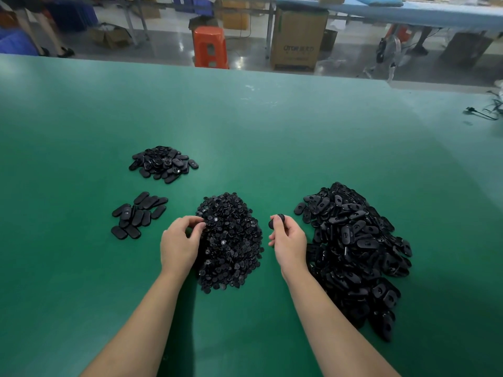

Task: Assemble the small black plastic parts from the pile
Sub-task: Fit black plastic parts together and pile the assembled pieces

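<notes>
Table: a wide green matte work table (245,126) carried four separate heaps of black plastic parts.
Far left heap: a small heap of black oval plastic shells (164,164) lay well apart from both hands.
Near left group: a loose cluster of flat black oval plastic covers (137,214) lay left of the left hand.
Centre pile: a dense pile of small round black plastic pieces (231,246) sat between the two forearms.
Right pile: a large sprawling pile of black oval slotted plastic parts (353,248) lay just beside the right wrist.
Background: an orange plastic stool (210,47) and a brown cardboard box (298,39) stood beyond the far edge.
Left hand (179,246): fingers curled at the centre pile's left edge, touching it; whether they pinched a piece could not be told.
Right hand (290,240): fingertips gripped a single black oval plastic part (276,221), held up between the centre and right piles.
</notes>
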Available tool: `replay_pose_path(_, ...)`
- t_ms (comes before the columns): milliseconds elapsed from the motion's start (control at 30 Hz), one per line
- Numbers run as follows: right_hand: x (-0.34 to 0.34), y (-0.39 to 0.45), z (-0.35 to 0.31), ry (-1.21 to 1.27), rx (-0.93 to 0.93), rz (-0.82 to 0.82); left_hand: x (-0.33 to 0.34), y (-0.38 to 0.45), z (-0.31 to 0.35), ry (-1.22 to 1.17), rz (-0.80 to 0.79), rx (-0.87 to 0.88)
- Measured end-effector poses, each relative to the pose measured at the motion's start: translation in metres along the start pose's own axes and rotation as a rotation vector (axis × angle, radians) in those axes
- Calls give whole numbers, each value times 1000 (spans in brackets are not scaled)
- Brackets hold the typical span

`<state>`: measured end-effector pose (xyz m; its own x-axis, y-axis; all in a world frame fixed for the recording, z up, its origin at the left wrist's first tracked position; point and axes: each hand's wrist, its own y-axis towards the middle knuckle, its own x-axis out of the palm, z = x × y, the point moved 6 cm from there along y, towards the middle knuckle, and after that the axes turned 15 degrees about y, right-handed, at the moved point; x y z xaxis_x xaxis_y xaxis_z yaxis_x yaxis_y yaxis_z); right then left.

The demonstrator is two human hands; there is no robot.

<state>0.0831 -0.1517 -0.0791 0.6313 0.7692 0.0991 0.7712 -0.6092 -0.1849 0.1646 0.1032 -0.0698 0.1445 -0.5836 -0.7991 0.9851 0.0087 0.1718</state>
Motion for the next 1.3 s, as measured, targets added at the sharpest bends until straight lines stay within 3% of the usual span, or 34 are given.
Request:
replay_pose_path(233,3,-3,-4,-152,-82,-122,-4,-1,-1,-29,49,-30)
replay_pose_path(500,9,6,-9,-248,-7,-232,-8,-1,-5,-78,75,-66)
replay_pose_path(667,9,10,-8,-162,36,-35,-10,-2,-6,-99,71,-80)
replay_pose_path(800,9,-1,-2,-239,-64,88,-11,-3,-3,-112,53,-60)
replay_pose_path(967,15,-8,-4,-350,-204,122,-11,-4,0,-130,37,-44)
replay_pose_path(1300,14,-9,-2,-365,-233,101,-12,-7,-2,-66,103,-102)
